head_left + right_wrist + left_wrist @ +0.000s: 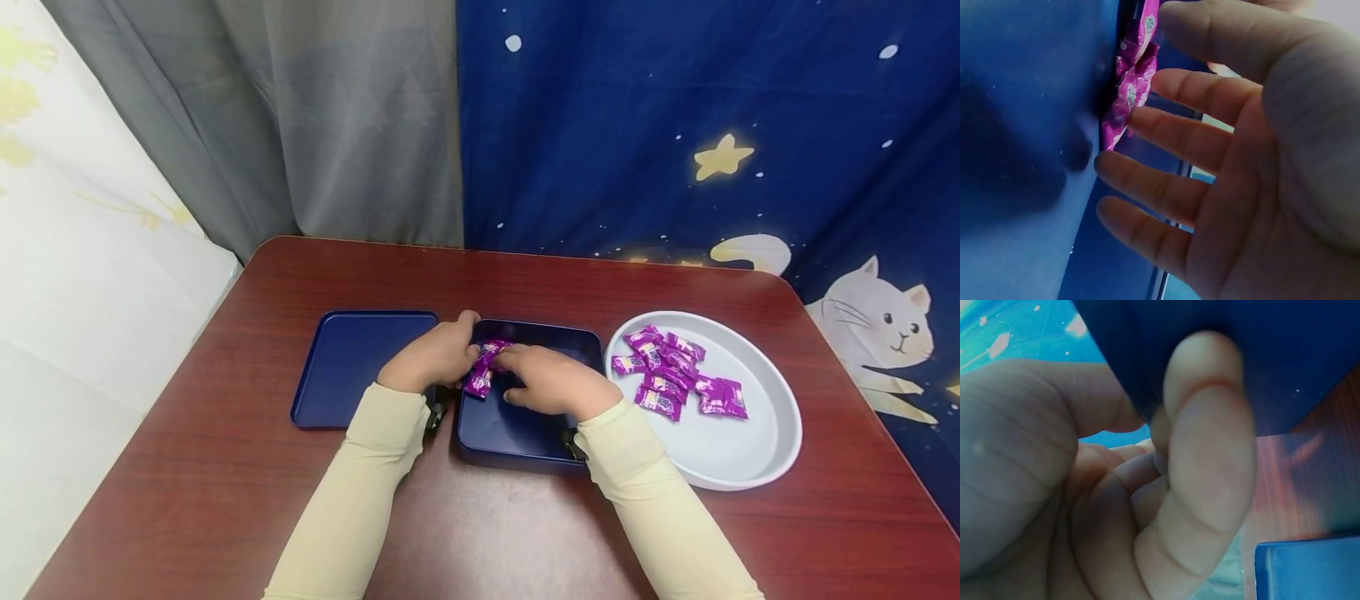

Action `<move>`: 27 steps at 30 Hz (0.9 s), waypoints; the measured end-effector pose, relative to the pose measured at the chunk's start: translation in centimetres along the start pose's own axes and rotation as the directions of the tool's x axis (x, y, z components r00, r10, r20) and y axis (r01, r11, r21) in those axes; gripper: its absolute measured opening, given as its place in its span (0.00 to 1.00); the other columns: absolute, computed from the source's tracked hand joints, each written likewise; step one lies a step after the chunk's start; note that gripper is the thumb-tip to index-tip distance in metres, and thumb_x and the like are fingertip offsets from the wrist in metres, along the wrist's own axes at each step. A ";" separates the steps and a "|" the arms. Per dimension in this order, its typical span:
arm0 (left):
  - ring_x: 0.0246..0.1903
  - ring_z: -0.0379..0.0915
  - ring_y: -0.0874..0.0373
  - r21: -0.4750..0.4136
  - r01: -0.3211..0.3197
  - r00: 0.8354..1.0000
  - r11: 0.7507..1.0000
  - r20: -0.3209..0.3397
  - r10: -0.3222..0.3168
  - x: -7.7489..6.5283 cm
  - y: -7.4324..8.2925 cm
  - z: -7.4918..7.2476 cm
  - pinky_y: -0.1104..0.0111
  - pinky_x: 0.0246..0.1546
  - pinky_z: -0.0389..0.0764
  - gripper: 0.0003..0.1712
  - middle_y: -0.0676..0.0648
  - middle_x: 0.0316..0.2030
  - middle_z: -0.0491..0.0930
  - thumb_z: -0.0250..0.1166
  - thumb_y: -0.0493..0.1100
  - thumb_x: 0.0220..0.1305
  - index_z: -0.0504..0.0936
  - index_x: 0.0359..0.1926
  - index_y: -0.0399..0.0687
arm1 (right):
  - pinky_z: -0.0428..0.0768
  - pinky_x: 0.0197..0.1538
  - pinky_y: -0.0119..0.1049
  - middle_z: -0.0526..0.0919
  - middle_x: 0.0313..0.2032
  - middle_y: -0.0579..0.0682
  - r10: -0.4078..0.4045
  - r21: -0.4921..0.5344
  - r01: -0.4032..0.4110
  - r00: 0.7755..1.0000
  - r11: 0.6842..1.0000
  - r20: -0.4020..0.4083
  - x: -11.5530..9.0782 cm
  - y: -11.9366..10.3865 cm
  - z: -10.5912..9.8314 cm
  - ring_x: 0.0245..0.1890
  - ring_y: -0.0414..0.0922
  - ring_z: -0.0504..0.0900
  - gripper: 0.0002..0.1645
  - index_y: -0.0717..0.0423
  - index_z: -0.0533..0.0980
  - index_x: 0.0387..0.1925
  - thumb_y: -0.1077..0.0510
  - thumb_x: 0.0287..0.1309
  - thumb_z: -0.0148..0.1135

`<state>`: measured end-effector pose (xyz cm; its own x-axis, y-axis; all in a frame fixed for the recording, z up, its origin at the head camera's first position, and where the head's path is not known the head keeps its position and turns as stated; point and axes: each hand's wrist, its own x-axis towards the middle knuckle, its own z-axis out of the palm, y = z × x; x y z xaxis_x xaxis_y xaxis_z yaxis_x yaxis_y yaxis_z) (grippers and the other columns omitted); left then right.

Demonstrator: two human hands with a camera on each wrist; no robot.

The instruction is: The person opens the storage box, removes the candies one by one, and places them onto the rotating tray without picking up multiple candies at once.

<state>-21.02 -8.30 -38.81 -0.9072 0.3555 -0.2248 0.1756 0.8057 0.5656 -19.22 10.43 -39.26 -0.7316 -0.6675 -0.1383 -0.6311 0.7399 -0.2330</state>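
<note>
A dark blue box [517, 463] with low walls sits on the table, with several purple wrapped candies [477, 383] along the left part of its inside. My left hand [435, 357] grips the box at its left wall; the left wrist view shows a finger [1210, 456] against the blue side. Inside the box is my right hand [553, 379]. Its fingers [1166, 187] are spread and nearly straight, the tips right at the purple candies [1132, 87] by the wall.
Left of the box lies a flat blue lid [356, 367] with a raised rim. A round white tray [750, 446] stands at the right, holding several more purple candies [667, 375]. Behind the brown table [225, 467] hang grey and blue curtains [600, 125].
</note>
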 end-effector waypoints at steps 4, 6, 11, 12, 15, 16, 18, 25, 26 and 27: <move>0.16 0.75 0.56 -0.005 0.006 1.000 1.000 0.001 -0.006 0.0 0.0 0.0 0.64 0.24 0.76 0.29 0.44 0.21 0.78 0.49 0.42 0.69 0.53 0.67 0.43 | 0.74 0.55 0.45 0.76 0.49 0.54 0.050 -0.018 -0.050 0.999 0.999 -0.002 -0.1 -0.1 -0.1 0.46 0.47 0.75 0.30 0.56 0.72 0.58 0.49 0.55 0.63; 0.16 0.75 0.56 -0.012 0.008 1.000 1.000 0.002 -0.008 0.0 0.0 0.0 0.64 0.23 0.76 0.29 0.44 0.21 0.78 0.50 0.42 0.69 0.53 0.67 0.43 | 0.76 0.50 0.44 0.76 0.43 0.53 0.076 -0.030 -0.076 0.997 0.997 -0.004 -0.1 -0.1 -0.1 0.40 0.45 0.75 0.28 0.56 0.73 0.56 0.49 0.55 0.63; 0.17 0.75 0.56 -0.021 0.007 1.000 1.000 0.001 -0.007 0.0 0.1 0.0 0.64 0.23 0.76 0.29 0.43 0.22 0.78 0.50 0.42 0.69 0.53 0.67 0.43 | 0.77 0.50 0.45 0.78 0.42 0.54 0.111 -0.052 -0.111 0.994 0.992 0.004 -0.1 0.1 0.0 0.40 0.46 0.76 0.26 0.58 0.75 0.53 0.49 0.55 0.63; 0.17 0.75 0.56 -0.019 0.007 1.000 1.000 0.000 -0.007 0.0 0.1 0.0 0.64 0.23 0.76 0.29 0.43 0.21 0.78 0.50 0.42 0.69 0.53 0.67 0.43 | 0.77 0.51 0.46 0.79 0.43 0.55 0.114 -0.051 -0.113 0.993 0.992 0.009 -0.2 0.1 0.0 0.41 0.47 0.76 0.26 0.58 0.75 0.53 0.49 0.55 0.63; 0.17 0.75 0.56 -0.015 0.005 1.000 1.000 0.000 -0.005 0.0 0.1 0.0 0.64 0.23 0.76 0.29 0.43 0.21 0.78 0.50 0.42 0.69 0.53 0.67 0.43 | 0.76 0.53 0.47 0.80 0.45 0.56 0.118 -0.044 -0.117 0.993 0.992 0.021 -0.2 0.2 -0.1 0.45 0.49 0.77 0.27 0.58 0.74 0.54 0.49 0.55 0.63; 0.17 0.75 0.56 -0.014 0.005 1.000 1.000 0.000 -0.005 0.0 0.1 0.0 0.64 0.24 0.76 0.29 0.43 0.21 0.78 0.50 0.42 0.69 0.53 0.67 0.43 | 0.76 0.53 0.47 0.80 0.45 0.55 0.119 -0.042 -0.118 0.993 0.992 0.022 -0.2 0.2 -0.1 0.44 0.48 0.77 0.26 0.58 0.75 0.53 0.50 0.55 0.63; 0.17 0.75 0.56 -0.012 0.005 1.000 1.000 0.000 -0.005 0.0 0.1 0.1 0.64 0.24 0.76 0.29 0.43 0.21 0.78 0.50 0.43 0.69 0.53 0.67 0.43 | 0.76 0.51 0.46 0.80 0.43 0.54 0.122 -0.045 -0.121 0.992 0.992 0.015 -0.3 0.2 -0.1 0.43 0.48 0.77 0.24 0.57 0.75 0.51 0.52 0.54 0.64; 0.17 0.74 0.56 -0.018 0.011 1.000 1.000 -0.002 -0.011 0.0 0.0 0.1 0.64 0.23 0.76 0.28 0.43 0.22 0.78 0.50 0.43 0.69 0.54 0.67 0.43 | 0.75 0.47 0.42 0.75 0.38 0.49 0.114 -0.092 -0.116 0.993 0.989 -0.020 -0.7 0.3 0.0 0.41 0.47 0.69 0.15 0.50 0.78 0.42 0.56 0.51 0.67; 0.17 0.74 0.56 -0.018 0.011 1.000 1.000 -0.002 -0.012 0.0 0.0 0.1 0.64 0.23 0.76 0.28 0.43 0.22 0.78 0.50 0.43 0.69 0.54 0.67 0.44 | 0.75 0.47 0.43 0.75 0.39 0.49 0.111 -0.093 -0.112 0.994 0.989 -0.019 -0.7 0.3 0.0 0.41 0.47 0.69 0.14 0.50 0.78 0.42 0.56 0.51 0.66; 0.17 0.75 0.56 -0.019 0.011 1.000 1.000 -0.002 -0.011 0.0 0.0 0.1 0.64 0.23 0.76 0.28 0.43 0.22 0.78 0.50 0.43 0.69 0.54 0.67 0.44 | 0.74 0.48 0.43 0.75 0.39 0.49 0.112 -0.097 -0.114 0.994 0.989 -0.018 -0.8 0.3 0.1 0.42 0.48 0.69 0.13 0.49 0.79 0.42 0.57 0.52 0.66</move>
<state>-20.98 -8.23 -38.90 -0.9100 0.3453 -0.2296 0.1579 0.8006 0.5781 -18.81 11.14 -39.27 -0.8023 -0.5786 -0.1466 -0.5658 0.8155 -0.1218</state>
